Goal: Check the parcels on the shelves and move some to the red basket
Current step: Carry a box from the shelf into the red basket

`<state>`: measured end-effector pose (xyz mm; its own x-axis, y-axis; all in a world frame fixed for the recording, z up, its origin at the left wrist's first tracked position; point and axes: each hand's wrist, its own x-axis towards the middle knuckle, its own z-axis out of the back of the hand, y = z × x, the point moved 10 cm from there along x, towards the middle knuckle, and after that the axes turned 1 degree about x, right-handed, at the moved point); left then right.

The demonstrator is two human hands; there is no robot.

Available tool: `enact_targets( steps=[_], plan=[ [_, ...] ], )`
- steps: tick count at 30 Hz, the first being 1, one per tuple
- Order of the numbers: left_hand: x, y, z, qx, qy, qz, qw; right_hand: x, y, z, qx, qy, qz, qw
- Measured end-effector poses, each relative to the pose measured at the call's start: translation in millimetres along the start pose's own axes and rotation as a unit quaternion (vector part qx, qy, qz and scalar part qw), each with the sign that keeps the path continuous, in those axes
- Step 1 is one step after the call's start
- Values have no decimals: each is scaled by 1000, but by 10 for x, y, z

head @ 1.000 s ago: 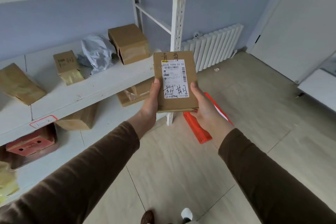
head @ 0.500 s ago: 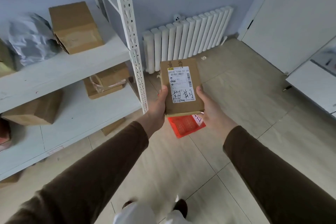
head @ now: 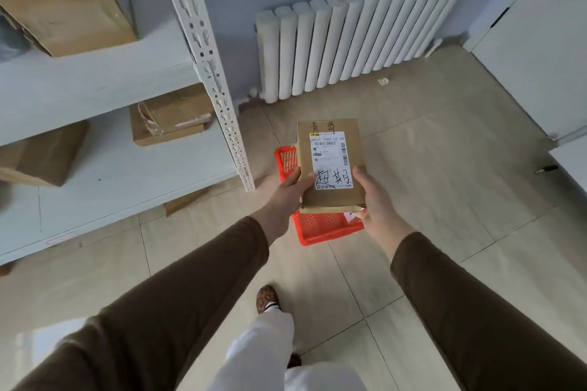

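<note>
Between both hands' fingers [head: 358,172], parcel [head: 330,165].

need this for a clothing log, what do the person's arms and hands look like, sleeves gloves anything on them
Both arms are in long, plain dark brown sleeves that end at the wrists. The left hand and right hand are bare: no gloves. No rings, watch or markings show on them.

The cardboard parcel [head: 330,165] carries a white shipping label [head: 331,160] whose top line reads "5020 1098 50 55" above a barcode. Handwritten black characters stand on the label's lower part and on the cardboard above the label; the small print is unreadable.
</note>
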<state>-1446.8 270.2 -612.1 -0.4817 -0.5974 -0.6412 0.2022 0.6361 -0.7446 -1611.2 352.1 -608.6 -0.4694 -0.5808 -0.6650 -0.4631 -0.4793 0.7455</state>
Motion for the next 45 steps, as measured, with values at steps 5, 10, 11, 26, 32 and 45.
enact_targets(
  steps=[5, 10, 11, 26, 32, 45],
  plan=[
    [748, 271, -61, -6, -9, 36, 999, 767, -181, 117, 0, -12, -29, 1000],
    [1432, 661, -130, -67, -62, 35, 995, 1535, -451, 214, -31, 17, -47, 998],
    [1567, 792, -153, -75, -76, 43, 993, 1704, -538, 250, -36, 22, -52, 998],
    [3716, 2483, 42, -105, -210, 27, 972, 4240, -2152, 369, -109, 116, -85, 984],
    [4344, 2970, 293, -80, -248, 28, 965, 4904, -2601, 246, -126, 133, -71, 980],
    [5176, 3451, 714, 11, -289, 44, 956, 5769, -3247, 34, -158, 140, -64, 975]
  ],
)
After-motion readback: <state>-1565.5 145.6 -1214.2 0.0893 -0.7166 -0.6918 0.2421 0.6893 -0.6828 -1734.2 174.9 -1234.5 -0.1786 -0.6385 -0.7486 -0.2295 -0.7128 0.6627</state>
